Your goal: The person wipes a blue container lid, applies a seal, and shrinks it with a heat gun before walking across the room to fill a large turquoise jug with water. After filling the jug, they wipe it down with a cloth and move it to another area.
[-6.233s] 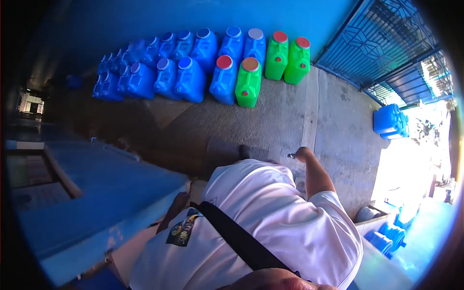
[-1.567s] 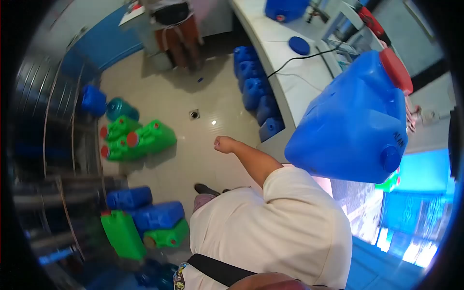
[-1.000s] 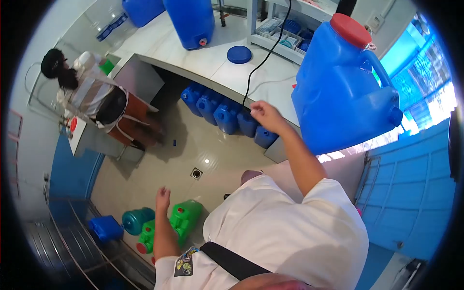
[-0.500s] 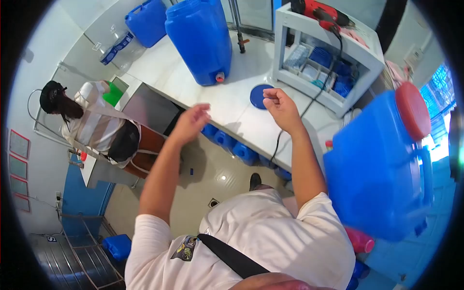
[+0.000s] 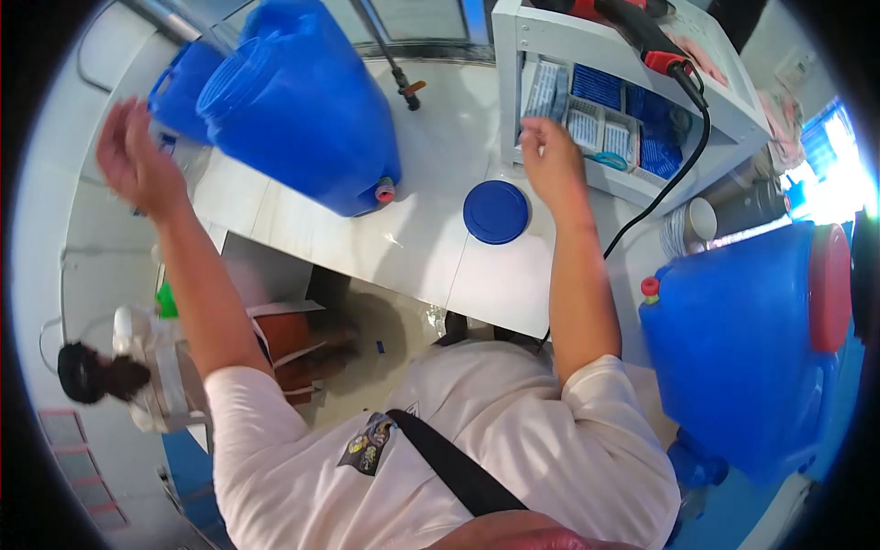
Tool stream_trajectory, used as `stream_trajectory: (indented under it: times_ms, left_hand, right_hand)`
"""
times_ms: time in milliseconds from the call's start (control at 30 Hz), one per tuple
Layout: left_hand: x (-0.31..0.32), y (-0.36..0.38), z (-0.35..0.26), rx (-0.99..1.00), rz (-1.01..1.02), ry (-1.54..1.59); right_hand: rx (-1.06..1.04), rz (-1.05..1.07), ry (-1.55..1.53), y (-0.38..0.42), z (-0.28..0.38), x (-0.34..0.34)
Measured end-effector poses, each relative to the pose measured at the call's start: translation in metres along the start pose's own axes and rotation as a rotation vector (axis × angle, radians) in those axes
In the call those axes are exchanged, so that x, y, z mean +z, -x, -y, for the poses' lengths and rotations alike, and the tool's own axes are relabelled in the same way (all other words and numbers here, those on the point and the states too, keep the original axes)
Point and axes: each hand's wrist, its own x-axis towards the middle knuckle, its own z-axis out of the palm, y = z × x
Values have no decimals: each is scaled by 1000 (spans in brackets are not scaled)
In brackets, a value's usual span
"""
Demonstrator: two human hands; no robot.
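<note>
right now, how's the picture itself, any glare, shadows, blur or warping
Head view: glare washes out the bright opening at the right edge; head view: a soft shadow lies on the white counter between the open blue jug and the blue lid; head view: wide-angle curving, black corners, and the left hand looks slightly soft.

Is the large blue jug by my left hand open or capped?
Open: the jug shows a bare, threaded mouth. A blue lid lies on the counter; whether it fits, I cannot tell.
</note>
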Motion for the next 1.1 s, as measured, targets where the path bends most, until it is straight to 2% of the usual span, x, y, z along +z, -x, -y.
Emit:
stream_trajectory:
  times_ms: [33, 67, 100, 133, 167, 200, 233, 267, 333, 400, 467, 533, 567, 600, 633, 667, 733, 767, 800, 867, 900, 933, 967, 1000, 1067, 1100]
  left_hand:
    - [-3, 22, -10, 56, 69, 192]
    - [-6, 51, -16, 110, 136, 385]
    - [4, 84, -34, 166, 254, 531]
    - [1, 118, -41, 77, 502, 511]
    - [8, 142, -46, 111, 764, 390]
    - [23, 165, -52, 12, 931, 397]
    - [36, 195, -53, -284, 1098, 472]
    - [49, 225, -48, -387, 1159, 479]
    - [63, 278, -29, -383, 1249, 470]
    - [71, 312, -29, -276, 1288, 376]
    - [79, 334, -37, -256, 1315, 321]
    - [87, 344, -50, -232, 1330, 252]
    - [93, 346, -57, -217, 1356, 122]
    - [98, 348, -60, -202, 1380, -10]
    - [103, 350, -60, -199, 1372, -12]
    - [110, 353, -60, -223, 1407, -80]
    - [118, 352, -65, -244, 1448, -151]
    - [123, 347, -67, -329, 1524, -130]
    - [127, 344, -70, -417, 1599, -108]
    - [131, 341, -77, -440, 1578, -155]
    - [132, 336, -80, -527, 1539, -118]
    - [132, 332, -82, -613, 1497, -82]
    - [130, 343, -75, -614, 1376, -9]
    - [129, 346, -67, -611, 1376, -17]
    - [125, 346, -53, -901, 1357, 418]
    - [119, 328, -65, -889, 1337, 392]
  right_hand:
    - [-16, -105, 133, -14, -7, 0]
    - [6, -122, 153, -27, -11, 4]
    - [90, -108, 307, -42, -14, 6]
    - [172, -96, 460, -57, -18, 7]
    - [191, -112, 480, -69, -25, 11]
    - [134, -7, 698, -82, -33, 15]
    - [77, 107, 911, -91, -38, 18]
    - [94, 100, 923, -98, -39, 18]
    - [153, 303, 1034, -109, -36, 16]
    - [173, 319, 1041, -109, -32, 14]
    - [174, 339, 1047, -108, -33, 15]
    - [125, 265, 1035, -110, -40, 18]
    - [120, 261, 1039, -110, -43, 19]
    - [90, 4, 942, -108, -42, 21]
    - [57, -249, 834, -108, -42, 19]
    - [51, -253, 833, -107, -43, 16]
    - [-95, -741, 464, -85, -23, 7]
    - [-202, -835, 258, -72, -11, 1]
    - [-202, -838, 256, -55, 1, -2]
    - [-116, -775, -65, -17, 21, -8]
    - [-114, -773, -70, -1, 27, -10]
    - [-33, -636, -245, 14, 33, -12]
    - [47, -495, -418, 26, 37, -14]
    - [47, -494, -426, 36, 39, -18]
    - [124, -337, -673, 52, 39, -27]
    - [98, -325, -629, 59, 33, -30]
